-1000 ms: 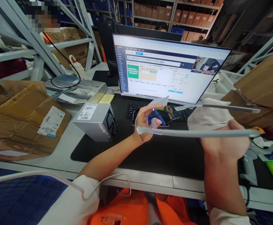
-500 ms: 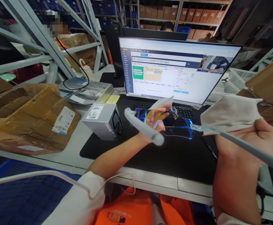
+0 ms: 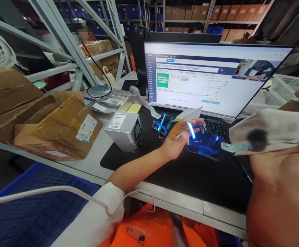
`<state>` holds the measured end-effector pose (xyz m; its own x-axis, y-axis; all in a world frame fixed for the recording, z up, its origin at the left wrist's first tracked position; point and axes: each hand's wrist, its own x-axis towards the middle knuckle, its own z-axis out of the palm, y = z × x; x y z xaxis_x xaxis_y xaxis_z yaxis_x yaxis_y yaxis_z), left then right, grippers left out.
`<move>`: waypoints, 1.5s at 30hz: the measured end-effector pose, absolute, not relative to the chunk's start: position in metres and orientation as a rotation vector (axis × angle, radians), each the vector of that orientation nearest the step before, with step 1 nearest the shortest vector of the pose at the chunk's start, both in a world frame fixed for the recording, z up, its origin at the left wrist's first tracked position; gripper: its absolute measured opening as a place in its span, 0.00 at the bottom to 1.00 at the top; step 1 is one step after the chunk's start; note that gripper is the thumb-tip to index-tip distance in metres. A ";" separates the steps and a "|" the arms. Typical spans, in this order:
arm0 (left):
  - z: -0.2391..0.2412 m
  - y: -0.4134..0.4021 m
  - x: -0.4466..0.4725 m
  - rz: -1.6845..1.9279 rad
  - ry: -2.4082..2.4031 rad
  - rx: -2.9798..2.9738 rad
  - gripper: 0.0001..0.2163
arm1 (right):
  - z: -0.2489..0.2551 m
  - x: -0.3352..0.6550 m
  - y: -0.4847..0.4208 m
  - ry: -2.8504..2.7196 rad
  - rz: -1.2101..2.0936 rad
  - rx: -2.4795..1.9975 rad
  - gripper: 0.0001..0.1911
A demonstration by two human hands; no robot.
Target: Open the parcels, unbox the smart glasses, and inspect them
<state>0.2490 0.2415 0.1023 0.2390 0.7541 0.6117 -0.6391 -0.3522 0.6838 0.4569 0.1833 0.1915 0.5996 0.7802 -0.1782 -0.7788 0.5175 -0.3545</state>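
Observation:
A pair of glasses (image 3: 203,142) with blue-mirrored lenses and grey temple arms hangs over the black desk mat (image 3: 180,171), in front of the keyboard (image 3: 214,127). My left hand (image 3: 177,140) grips the glasses at the bridge, fingers curled round the frame, a slip of white paper (image 3: 190,113) pinched with it. One grey arm (image 3: 141,99) sticks out to the far left. My right hand (image 3: 280,175), close to the camera, pinches a white cleaning cloth (image 3: 267,130) over the end of the other arm.
A monitor (image 3: 208,79) stands behind the keyboard. A small silver box (image 3: 125,130) sits left of the mat, and torn cardboard parcels (image 3: 49,123) lie farther left. Metal shelving and stacked trays stand behind; a person works at the far left.
The glasses have swung round: the left arm now points away to the left instead of towards me. The cloth in my right hand has slid down to the other arm's hinge end.

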 end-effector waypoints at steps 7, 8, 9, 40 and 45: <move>0.105 0.242 0.250 1.470 0.153 1.270 0.21 | 0.183 0.451 0.188 -0.355 0.984 -0.410 0.18; 0.103 0.243 0.251 1.499 0.170 1.277 0.20 | 0.180 0.444 0.188 -0.416 1.020 -0.416 0.20; 0.101 0.245 0.251 1.541 0.198 1.288 0.20 | 0.176 0.435 0.187 -0.436 1.077 -0.442 0.20; 0.103 0.244 0.252 1.962 0.382 1.488 0.19 | 0.135 0.373 0.166 -0.479 1.660 -0.643 0.11; 0.106 0.241 0.249 1.964 0.424 1.424 0.19 | 0.132 0.378 0.174 -0.534 1.638 -0.683 0.10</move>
<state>0.2492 0.2413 0.1059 -0.1834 0.6779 0.7119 -0.3235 -0.7255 0.6075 0.3778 0.1740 0.1317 -0.1054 0.9845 -0.1399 -0.7127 -0.1729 -0.6798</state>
